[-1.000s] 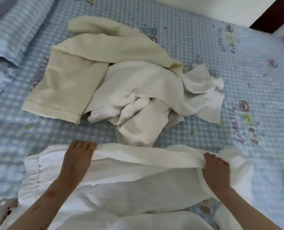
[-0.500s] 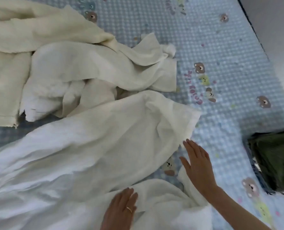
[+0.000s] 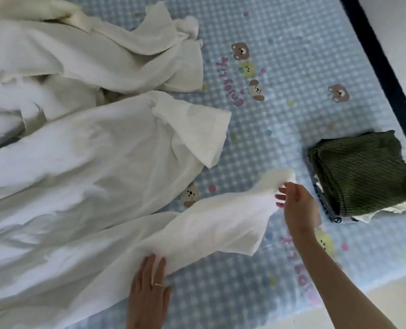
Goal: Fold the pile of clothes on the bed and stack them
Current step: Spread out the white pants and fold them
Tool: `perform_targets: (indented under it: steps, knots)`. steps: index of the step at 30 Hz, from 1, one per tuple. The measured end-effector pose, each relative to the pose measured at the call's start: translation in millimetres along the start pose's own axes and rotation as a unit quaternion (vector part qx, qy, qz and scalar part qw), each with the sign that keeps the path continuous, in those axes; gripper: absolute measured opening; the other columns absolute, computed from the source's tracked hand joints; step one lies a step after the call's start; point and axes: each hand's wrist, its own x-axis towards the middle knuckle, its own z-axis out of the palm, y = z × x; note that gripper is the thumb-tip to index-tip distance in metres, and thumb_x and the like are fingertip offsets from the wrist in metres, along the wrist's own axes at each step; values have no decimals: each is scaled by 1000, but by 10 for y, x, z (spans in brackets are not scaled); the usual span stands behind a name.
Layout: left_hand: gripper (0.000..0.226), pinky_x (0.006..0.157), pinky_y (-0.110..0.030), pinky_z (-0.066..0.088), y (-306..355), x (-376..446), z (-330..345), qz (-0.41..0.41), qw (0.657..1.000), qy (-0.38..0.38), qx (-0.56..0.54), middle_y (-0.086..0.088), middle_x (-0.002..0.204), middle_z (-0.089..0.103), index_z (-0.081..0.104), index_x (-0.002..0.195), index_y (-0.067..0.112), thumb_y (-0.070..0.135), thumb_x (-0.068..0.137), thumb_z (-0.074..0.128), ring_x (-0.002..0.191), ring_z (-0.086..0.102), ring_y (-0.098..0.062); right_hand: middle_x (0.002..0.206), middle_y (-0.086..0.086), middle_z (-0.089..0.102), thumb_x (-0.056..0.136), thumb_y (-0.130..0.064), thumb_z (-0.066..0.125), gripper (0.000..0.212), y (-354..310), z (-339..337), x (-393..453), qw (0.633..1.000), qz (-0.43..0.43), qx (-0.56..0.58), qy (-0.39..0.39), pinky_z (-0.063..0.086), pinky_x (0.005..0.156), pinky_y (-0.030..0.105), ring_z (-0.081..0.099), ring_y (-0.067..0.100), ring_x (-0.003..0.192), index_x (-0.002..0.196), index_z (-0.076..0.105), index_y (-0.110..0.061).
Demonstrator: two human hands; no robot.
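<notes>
Overhead, a blue checked bed (image 3: 280, 67) is lying under a spread white garment (image 3: 90, 186). Its right hand (image 3: 297, 210) is pinching the garment's sleeve (image 3: 232, 219); the left hand (image 3: 149, 293) is pressing flat, fingers straight, on its edge. Folded clothes (image 3: 363, 172) are sitting to the right.

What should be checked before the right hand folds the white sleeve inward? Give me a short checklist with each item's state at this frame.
1. Right hand holds the near sleeve by its end: ok, fingers pinch the cuff.
2. Left hand anchors the white garment: ok, flat fingers press its near edge.
3. Garment body smoothed flat: not ok, creases run across it.
4. Far sleeve laid out: not ok, it lies bunched and folded over.
5. Garment clear of the unfolded pile: cannot tell, their edges meet near the top.
6. Folded stack on the bed sheet out of the way: ok, it sits apart to the right.
</notes>
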Motion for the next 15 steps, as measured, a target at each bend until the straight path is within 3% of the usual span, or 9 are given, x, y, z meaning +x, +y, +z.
perform_targets:
  steps: [2,3,4,5,7,9,11,13,15]
  knots:
    - [71,114,-26,10,73,-5,-27,-36,999,8,1,-27,136,47,29,142,13,62,89,30,122,39,-38,116,19,65,98,-18,45,28,159,-79,4,997,9,-58,-45,45,81,25,62,32,103,118,59,-4]
    - [86,115,-26,5,99,9,-21,-45,999,3,8,-25,147,33,23,146,14,64,80,50,124,39,-39,127,20,58,98,-18,47,35,297,-84,-51,991,6,-106,-75,39,94,29,55,33,115,128,53,-3]
    - [98,114,-27,5,107,19,71,-31,999,7,29,-21,154,19,24,145,12,55,69,68,123,43,-40,133,20,53,97,-18,49,41,437,-96,-135,986,5,-125,-112,36,100,33,49,33,123,135,46,-2]
    - [91,113,-28,9,139,36,96,-13,998,32,44,-19,155,15,32,140,9,41,64,71,118,50,-39,136,19,50,96,-20,51,47,563,-97,-240,982,1,-125,-145,35,103,36,46,32,126,139,42,-3]
    - [56,105,-34,26,114,127,192,-2,992,93,80,-23,141,41,45,123,7,21,69,50,106,61,-38,135,14,51,93,-23,58,56,717,-36,-406,976,-12,-101,-190,37,102,36,47,29,125,142,38,-6]
    - [42,82,-41,46,103,248,227,-39,993,60,97,-24,111,64,55,109,5,12,69,40,90,67,-38,127,10,56,88,-25,65,60,706,87,-453,985,9,-22,-171,44,98,36,54,24,116,140,40,-8]
    - [37,63,-42,54,119,339,199,-54,991,51,111,-22,94,68,66,90,2,9,67,37,77,68,-38,119,7,62,85,-29,69,65,599,189,-351,989,88,78,-88,50,87,35,60,20,102,139,41,-9]
    - [38,60,-44,56,139,345,133,-70,991,51,98,-21,88,68,69,82,-2,9,69,35,72,68,-38,113,4,64,85,-31,68,62,439,238,-118,974,180,136,-30,47,79,30,60,20,95,137,43,-9]
    - [40,62,-43,56,167,248,68,-76,992,82,65,-20,93,69,68,89,-4,10,73,35,73,68,-37,109,8,67,87,-24,65,41,320,205,97,968,202,147,-23,50,79,35,63,26,94,124,55,-9]
